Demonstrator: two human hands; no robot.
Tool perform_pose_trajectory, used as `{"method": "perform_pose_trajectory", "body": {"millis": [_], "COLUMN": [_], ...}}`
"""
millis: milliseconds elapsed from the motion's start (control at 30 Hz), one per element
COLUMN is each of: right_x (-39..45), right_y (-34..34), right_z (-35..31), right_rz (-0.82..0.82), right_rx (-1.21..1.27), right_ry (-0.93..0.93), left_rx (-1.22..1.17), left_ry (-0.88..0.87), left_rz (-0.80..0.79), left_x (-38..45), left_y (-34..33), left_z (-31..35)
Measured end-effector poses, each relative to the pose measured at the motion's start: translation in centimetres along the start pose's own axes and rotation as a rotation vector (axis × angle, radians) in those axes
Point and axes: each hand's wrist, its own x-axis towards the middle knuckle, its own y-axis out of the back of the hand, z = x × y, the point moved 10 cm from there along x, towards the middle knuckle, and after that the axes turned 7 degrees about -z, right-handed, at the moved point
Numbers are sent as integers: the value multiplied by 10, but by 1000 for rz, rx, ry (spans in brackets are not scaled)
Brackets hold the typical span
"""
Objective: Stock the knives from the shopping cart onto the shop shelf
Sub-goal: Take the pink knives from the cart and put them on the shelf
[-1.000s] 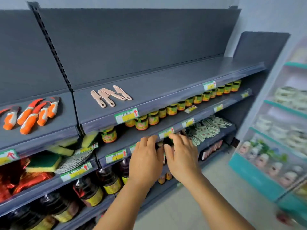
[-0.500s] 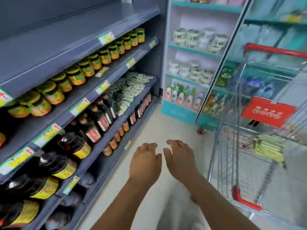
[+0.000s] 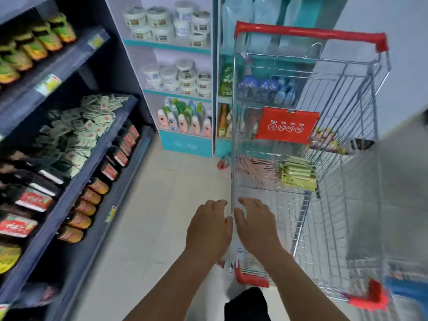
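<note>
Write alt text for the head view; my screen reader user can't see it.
Two empty hands, the left hand and the right hand, reach side by side toward a wire shopping cart holding yellow-green packs. A dark shop shelf of jars and bottles stands to the left.

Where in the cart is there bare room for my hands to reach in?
The near stretch of the cart floor is bare wire, between the near wall and the yellow-green packs. The far end is crowded: those packs and pinkish items lie there. Both hands, left and right, are empty, just outside the near corner.
</note>
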Motion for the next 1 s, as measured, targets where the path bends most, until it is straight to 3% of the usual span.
{"method": "perform_pose_trajectory", "body": {"millis": [167, 367, 700, 1000], "right_x": [52, 110, 225, 317], "right_y": [28, 36, 10, -51], "right_z": [79, 150, 211, 247], "right_rz": [-82, -191, -175, -235], "right_rx": [-6, 1, 40, -105], "right_ry": [-33, -75, -102, -49], "left_rx": [4, -14, -59, -122], "left_ry": [40, 146, 386, 545], "left_rz": [-76, -177, -195, -237], "left_x": [66, 135, 247, 323], "left_y": [-52, -109, -170, -253], "left_z": [59, 83, 48, -5]}}
